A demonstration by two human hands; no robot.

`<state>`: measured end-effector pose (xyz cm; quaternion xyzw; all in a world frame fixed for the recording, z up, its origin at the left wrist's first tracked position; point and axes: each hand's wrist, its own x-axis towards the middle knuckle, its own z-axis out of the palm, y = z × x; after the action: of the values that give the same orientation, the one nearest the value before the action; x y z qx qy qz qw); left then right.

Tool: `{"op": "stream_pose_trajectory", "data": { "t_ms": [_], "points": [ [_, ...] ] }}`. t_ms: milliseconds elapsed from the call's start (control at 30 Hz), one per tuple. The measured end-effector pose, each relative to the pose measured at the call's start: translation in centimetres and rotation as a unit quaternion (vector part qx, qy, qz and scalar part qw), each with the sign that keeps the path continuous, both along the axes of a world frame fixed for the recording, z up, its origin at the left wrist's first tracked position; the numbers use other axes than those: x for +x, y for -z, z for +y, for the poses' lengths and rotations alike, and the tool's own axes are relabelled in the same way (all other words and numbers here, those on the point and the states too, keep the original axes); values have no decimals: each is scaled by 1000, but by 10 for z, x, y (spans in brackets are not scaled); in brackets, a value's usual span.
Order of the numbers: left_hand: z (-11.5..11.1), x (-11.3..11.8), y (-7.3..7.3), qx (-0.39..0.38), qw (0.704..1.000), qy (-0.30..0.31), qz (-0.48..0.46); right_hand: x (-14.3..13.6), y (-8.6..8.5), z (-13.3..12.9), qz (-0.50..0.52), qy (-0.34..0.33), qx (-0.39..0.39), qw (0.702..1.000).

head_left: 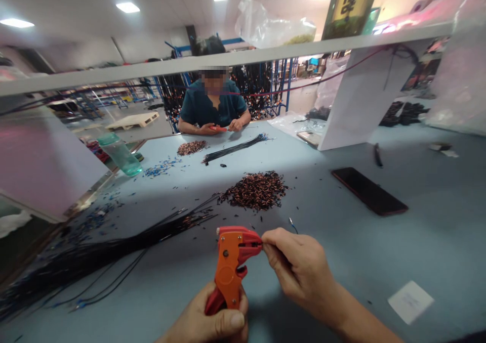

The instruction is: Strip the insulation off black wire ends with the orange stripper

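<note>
Right hand (299,264) — pinched item hidden; black wires (114,254) — cut off.

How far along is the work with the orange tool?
Well under way, it seems: black and copper scraps are piled on the table. In hand: the left hand grips the tool; the right hand pinches something too small to identify at its jaws. Possibly left: some of the black wires, though which are finished is unclear.

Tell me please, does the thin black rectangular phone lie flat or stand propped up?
Flat: the thin black phone has its broad face up and its edges down along the smooth blue-grey tabletop.
</note>
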<state>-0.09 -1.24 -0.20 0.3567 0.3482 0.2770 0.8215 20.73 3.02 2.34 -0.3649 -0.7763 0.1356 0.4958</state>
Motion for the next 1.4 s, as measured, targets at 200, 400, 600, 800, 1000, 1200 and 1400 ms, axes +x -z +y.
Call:
{"op": "stream_pose_trajectory", "data": {
  "t_ms": [200,400,600,800,1000,1200,1400],
  "points": [
    [1,0,-3,5,1000,3,6,0,0,0,0,6,-12,1000],
    [1,3,-4,19,999,5,38,0,0,0,-10,9,-12,1000],
    [-1,2,2,82,993,-16,88,-1,-2,-2,-7,8,0,1000],
    [-5,2,2,54,994,-46,84,-1,0,-4,-15,16,-3,1000],
    [-2,5,5,59,994,-46,74,-2,5,0,-8,18,-15,1000],
    [0,5,7,79,993,-40,73,-3,6,2,-4,18,-15,1000],
    [0,3,8,71,995,-27,57,-2,7,2,-6,22,-19,1000]
  ]
}}
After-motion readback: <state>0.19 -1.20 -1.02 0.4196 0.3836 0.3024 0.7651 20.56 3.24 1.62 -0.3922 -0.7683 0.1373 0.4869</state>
